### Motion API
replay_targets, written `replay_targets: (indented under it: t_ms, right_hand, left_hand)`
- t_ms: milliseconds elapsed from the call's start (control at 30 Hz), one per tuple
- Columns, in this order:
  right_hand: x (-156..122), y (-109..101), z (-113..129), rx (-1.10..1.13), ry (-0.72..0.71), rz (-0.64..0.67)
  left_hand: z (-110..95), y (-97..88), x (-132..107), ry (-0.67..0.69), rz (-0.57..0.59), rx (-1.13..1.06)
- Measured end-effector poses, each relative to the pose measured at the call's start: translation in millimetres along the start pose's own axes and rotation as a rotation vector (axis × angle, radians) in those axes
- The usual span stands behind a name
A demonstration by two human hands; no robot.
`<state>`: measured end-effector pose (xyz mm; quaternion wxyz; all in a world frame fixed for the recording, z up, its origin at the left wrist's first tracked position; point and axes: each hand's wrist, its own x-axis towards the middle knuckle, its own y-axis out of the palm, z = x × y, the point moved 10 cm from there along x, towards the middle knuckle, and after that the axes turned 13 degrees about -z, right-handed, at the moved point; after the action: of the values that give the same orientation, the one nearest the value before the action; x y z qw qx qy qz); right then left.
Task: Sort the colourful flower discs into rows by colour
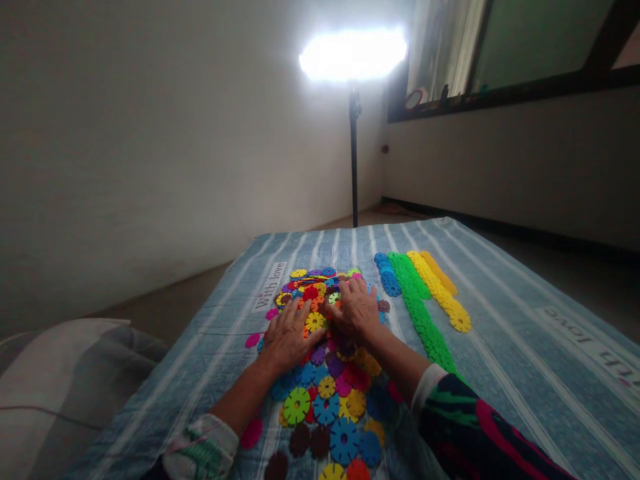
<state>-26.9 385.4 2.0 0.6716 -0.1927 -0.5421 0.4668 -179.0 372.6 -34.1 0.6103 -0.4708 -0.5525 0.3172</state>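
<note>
Loose notched discs (345, 441) sprawl up close in a multicolour heap on striped cloth (500, 320). Left hand (287, 337) is splayed over them, grip loose; right hand (359, 310) sits there too, can't tell if it's pinching any. Colour-sorted disc rows (420, 313) lie to the right.

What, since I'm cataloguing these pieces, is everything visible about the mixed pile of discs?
The mixed pile is a loose heap of flat, round discs, plastic by their look, with slotted edges where clear, in yellow, blue, red, orange, pink, purple, brown and lime. They overlap in disorder on the striped cloth. The left hand and right hand lie on it, hiding some discs.
</note>
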Motion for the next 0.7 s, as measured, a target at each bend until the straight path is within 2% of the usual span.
replay_targets:
  t_ms: [100,167,433,567,700]
  right_hand:
    - [-9,2,-19,-0.053,0.158,0.028]
    - [-12,8,-23,-0.052,0.202,0.055]
    - [8,25,-12,0.064,0.193,0.067]
    - [4,12,-18,0.017,0.198,0.089]
    - [-18,-4,-40,-0.084,0.318,0.076]
  left_hand:
    - [-2,-2.0,0,-0.001,0.002,0.003]
    - [-2,-2.8,-1,-0.012,0.011,0.007]
    - [-4,-4.7,4,-0.056,-0.009,0.035]
    - [-7,-10.6,5,-0.043,-0.052,0.068]
    - [-22,-29.5,-1,0.034,-0.165,0.065]
